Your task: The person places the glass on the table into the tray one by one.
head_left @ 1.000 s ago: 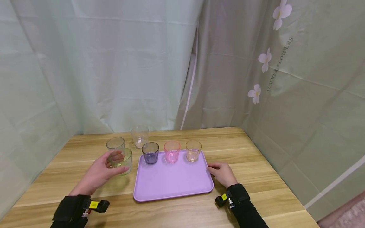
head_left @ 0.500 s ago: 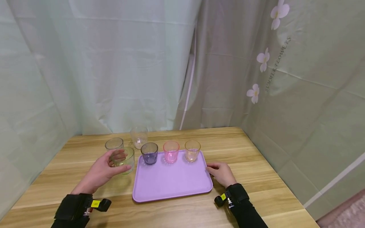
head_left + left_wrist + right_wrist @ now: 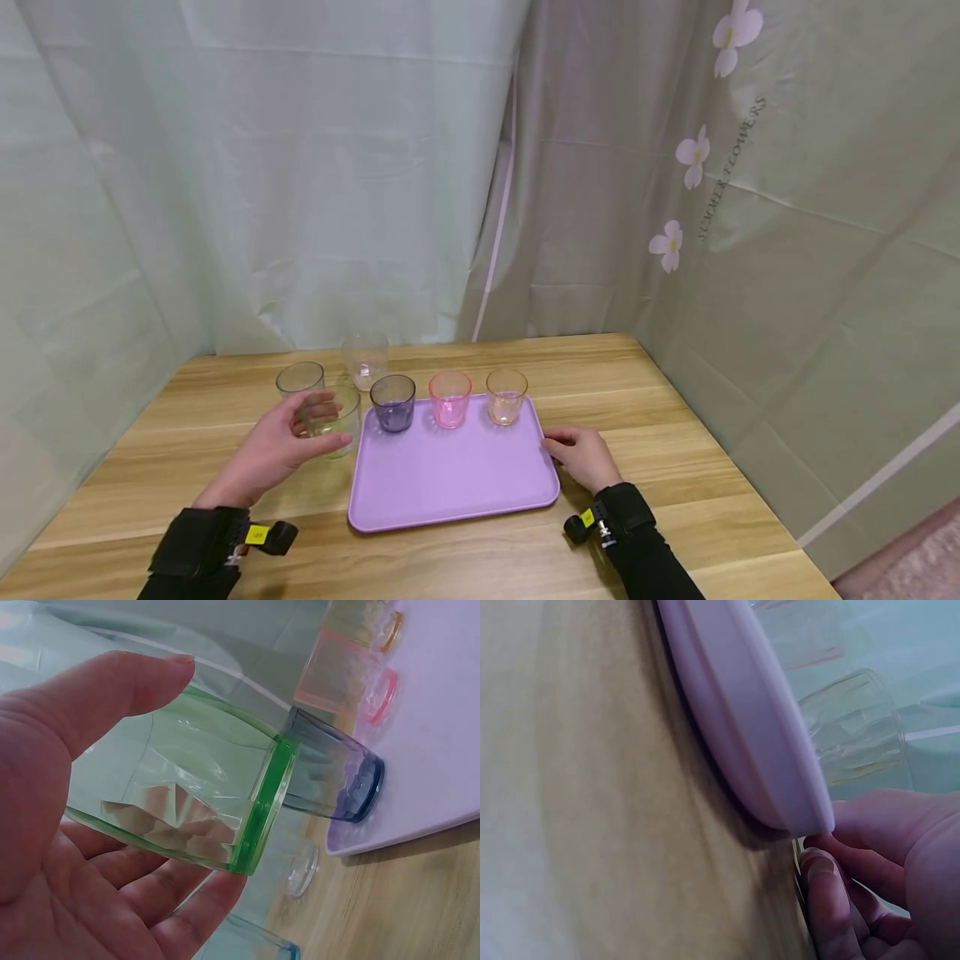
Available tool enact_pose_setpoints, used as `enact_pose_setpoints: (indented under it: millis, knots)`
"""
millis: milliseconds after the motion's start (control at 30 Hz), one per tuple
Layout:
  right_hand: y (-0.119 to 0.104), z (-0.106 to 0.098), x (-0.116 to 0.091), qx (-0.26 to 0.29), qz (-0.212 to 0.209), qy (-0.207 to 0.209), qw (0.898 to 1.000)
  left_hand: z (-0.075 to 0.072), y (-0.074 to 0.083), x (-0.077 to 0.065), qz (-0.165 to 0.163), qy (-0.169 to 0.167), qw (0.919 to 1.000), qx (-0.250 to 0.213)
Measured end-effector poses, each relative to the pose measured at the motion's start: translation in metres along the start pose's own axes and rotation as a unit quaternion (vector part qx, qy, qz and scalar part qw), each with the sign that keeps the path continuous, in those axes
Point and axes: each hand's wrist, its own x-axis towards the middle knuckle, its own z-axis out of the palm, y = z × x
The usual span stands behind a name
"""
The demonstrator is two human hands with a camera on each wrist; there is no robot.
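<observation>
My left hand (image 3: 277, 446) holds a green-tinted glass (image 3: 187, 780), thumb on one side and fingers curled round the other, just off the tray's left edge. At the right edge of the purple tray (image 3: 457, 483), my right hand (image 3: 585, 458) grips the rim with curled fingers; in the right wrist view its fingertips (image 3: 821, 862) sit low against the table beside the rim. Along the tray's back edge stand a dark purple glass (image 3: 393, 417), a pink glass (image 3: 450, 410) and an amber glass (image 3: 506, 408), all upright.
Behind the left hand a greyish clear glass (image 3: 298, 377) stands on the wooden table (image 3: 600, 375), partly hidden. A colourless glass (image 3: 365, 367) is farther back, behind the dark purple one. Pale curtains (image 3: 337, 208) surround the table's back and sides.
The left hand has carried the green glass a little to the right, nearer the tray. My right hand, the tray and the glasses on it keep their places.
</observation>
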Motion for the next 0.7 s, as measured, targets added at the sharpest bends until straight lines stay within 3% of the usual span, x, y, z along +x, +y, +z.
enact_pose_setpoints:
  millis: [700]
  knots:
    - [0.0,0.0,-0.002,0.0,-0.007,0.003,1.0,0.009,0.012,0.007,0.015,-0.004,0.9996,-0.025]
